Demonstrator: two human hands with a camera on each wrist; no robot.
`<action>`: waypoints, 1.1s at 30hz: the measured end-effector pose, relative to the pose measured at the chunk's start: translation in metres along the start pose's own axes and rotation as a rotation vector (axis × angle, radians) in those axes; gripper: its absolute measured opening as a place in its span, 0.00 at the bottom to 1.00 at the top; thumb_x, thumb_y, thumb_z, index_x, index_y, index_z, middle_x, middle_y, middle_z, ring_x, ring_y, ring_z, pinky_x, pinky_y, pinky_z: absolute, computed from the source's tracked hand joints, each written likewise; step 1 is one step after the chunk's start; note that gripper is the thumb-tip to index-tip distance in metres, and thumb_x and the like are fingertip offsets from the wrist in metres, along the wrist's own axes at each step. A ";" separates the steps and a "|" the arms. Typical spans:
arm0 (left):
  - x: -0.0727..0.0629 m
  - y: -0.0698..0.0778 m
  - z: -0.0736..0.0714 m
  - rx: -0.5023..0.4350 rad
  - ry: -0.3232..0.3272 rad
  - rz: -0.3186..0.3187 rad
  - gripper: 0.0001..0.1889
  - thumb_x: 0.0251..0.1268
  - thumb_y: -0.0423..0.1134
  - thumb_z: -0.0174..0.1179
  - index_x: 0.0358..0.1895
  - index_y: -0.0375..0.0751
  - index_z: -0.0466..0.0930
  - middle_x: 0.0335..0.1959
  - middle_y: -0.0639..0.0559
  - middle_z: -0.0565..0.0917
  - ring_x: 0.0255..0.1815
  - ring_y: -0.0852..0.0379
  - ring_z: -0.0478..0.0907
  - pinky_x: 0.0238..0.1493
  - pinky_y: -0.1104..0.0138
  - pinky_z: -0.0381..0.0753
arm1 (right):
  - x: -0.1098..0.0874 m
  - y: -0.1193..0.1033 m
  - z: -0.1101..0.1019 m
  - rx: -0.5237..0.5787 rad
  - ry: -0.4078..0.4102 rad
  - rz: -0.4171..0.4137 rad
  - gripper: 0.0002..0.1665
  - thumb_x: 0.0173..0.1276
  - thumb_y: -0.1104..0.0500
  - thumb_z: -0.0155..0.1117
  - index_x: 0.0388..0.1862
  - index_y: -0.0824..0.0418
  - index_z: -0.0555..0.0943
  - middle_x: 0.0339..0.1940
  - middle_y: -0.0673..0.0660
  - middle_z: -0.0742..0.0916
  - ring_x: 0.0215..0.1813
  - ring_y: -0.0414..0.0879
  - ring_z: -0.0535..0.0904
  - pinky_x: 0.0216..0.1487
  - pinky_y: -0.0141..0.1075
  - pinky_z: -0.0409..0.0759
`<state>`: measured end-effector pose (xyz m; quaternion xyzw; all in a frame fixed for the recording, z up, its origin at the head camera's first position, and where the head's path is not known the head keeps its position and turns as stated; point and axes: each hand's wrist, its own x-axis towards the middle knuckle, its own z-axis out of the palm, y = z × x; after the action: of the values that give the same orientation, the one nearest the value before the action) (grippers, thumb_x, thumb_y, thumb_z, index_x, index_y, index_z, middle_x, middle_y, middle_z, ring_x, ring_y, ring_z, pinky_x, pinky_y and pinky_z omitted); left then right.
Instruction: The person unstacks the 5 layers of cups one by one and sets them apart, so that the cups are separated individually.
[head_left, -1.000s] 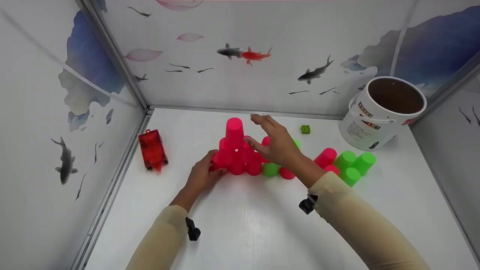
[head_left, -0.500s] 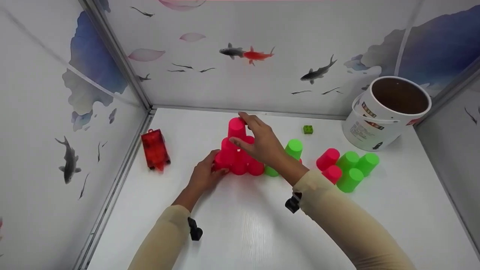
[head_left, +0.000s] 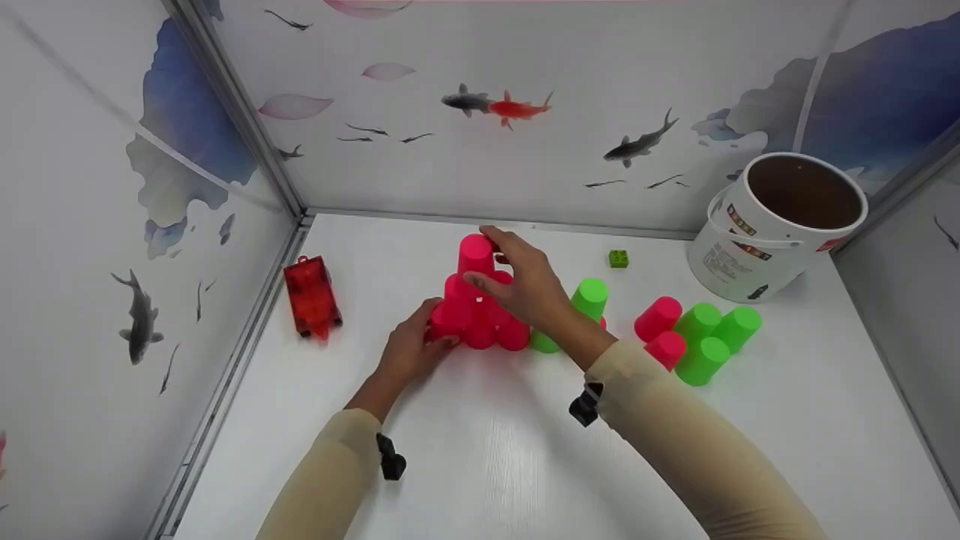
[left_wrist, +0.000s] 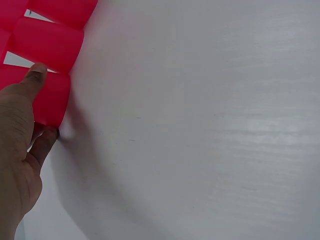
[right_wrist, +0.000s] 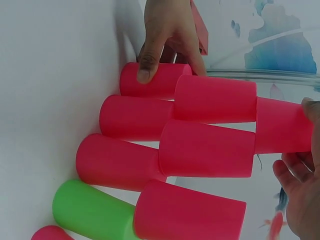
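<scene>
Pink-red plastic cups stand upside down in a stacked wall. My left hand (head_left: 409, 345) grips the leftmost bottom cup (right_wrist: 150, 82), thumb in front and fingers behind; the left wrist view shows the thumb (left_wrist: 36, 75) on its side. At the peak, my right hand (head_left: 529, 289) holds the single top cup (head_left: 475, 255) around its narrow end. This cup rests across two second-row cups, one of them a red cup (right_wrist: 207, 150). A green cup (right_wrist: 92, 207) sits in the bottom row. Another green cup (head_left: 590, 296) shows behind my right wrist.
Loose red cups (head_left: 658, 318) and green cups (head_left: 703, 360) stand to the right. A white bucket (head_left: 739, 259) fills the back right corner. A small green block (head_left: 618, 259) lies near the back wall, and a red toy vehicle (head_left: 312, 296) is at left.
My right hand has moved left from beside the stack onto the top cup, uncovering the green cup behind its wrist. The left hand keeps its grip on the bottom cup.
</scene>
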<state>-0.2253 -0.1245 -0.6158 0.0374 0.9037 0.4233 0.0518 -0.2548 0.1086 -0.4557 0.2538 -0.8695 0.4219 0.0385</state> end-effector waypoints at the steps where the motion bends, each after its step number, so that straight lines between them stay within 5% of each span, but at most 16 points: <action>1: 0.000 0.000 0.000 -0.003 -0.001 0.002 0.42 0.68 0.48 0.80 0.81 0.65 0.67 0.74 0.53 0.82 0.76 0.47 0.80 0.72 0.50 0.87 | 0.000 0.000 0.000 0.001 -0.004 0.003 0.47 0.72 0.56 0.81 0.84 0.60 0.70 0.73 0.59 0.84 0.74 0.54 0.83 0.71 0.48 0.88; 9: 0.002 0.001 0.001 0.000 0.001 0.005 0.41 0.68 0.48 0.80 0.79 0.67 0.68 0.74 0.55 0.83 0.76 0.47 0.80 0.73 0.50 0.86 | -0.001 -0.002 -0.004 0.017 -0.009 0.020 0.47 0.71 0.57 0.82 0.84 0.58 0.70 0.72 0.58 0.84 0.74 0.54 0.83 0.70 0.48 0.89; 19: 0.002 0.002 -0.001 0.009 0.000 0.005 0.42 0.67 0.47 0.80 0.80 0.65 0.67 0.74 0.53 0.82 0.76 0.46 0.80 0.73 0.49 0.86 | -0.004 -0.001 -0.025 0.017 0.048 -0.083 0.44 0.71 0.59 0.82 0.81 0.60 0.73 0.69 0.59 0.85 0.70 0.53 0.85 0.68 0.51 0.89; 33: 0.001 -0.003 0.001 0.020 0.014 0.004 0.44 0.66 0.50 0.81 0.81 0.63 0.67 0.75 0.54 0.82 0.77 0.46 0.79 0.74 0.48 0.85 | -0.026 0.017 -0.077 -0.114 0.134 -0.143 0.47 0.70 0.59 0.83 0.84 0.57 0.72 0.65 0.60 0.87 0.66 0.54 0.87 0.64 0.52 0.92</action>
<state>-0.2264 -0.1255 -0.6189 0.0368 0.9082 0.4145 0.0444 -0.2519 0.1860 -0.4258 0.2837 -0.8673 0.3839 0.1410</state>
